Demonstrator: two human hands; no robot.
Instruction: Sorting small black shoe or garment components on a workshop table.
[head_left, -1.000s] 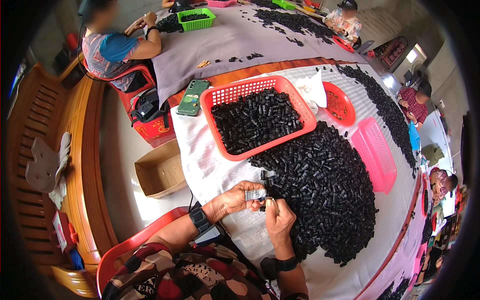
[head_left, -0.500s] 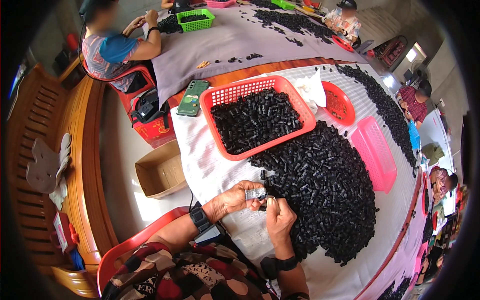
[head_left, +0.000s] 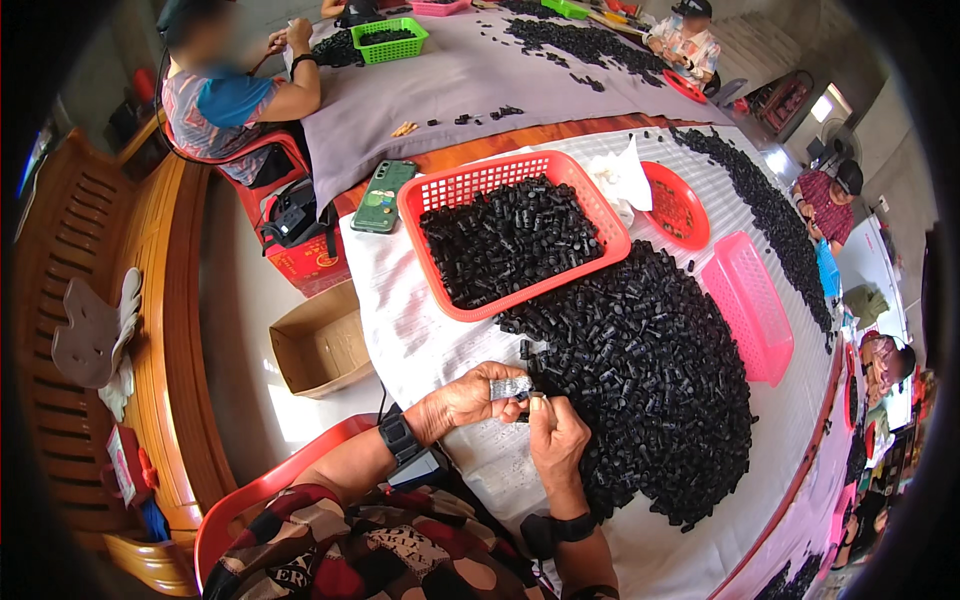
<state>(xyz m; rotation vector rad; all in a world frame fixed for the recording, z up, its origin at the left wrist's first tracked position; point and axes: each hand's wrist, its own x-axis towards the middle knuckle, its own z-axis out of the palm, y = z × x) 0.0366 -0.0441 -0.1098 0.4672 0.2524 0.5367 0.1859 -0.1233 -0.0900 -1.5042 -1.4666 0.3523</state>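
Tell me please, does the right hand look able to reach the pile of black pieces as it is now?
Probably yes: the right hand is close beside the pile of black pieces, and nothing visible stands between them, though it is engaged with the left hand.

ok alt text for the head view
A left hand and right hand meet at the fingertips beside a heap of small black parts on a white cloth. Beyond sits a red basket of similar parts; other people sit nearby.
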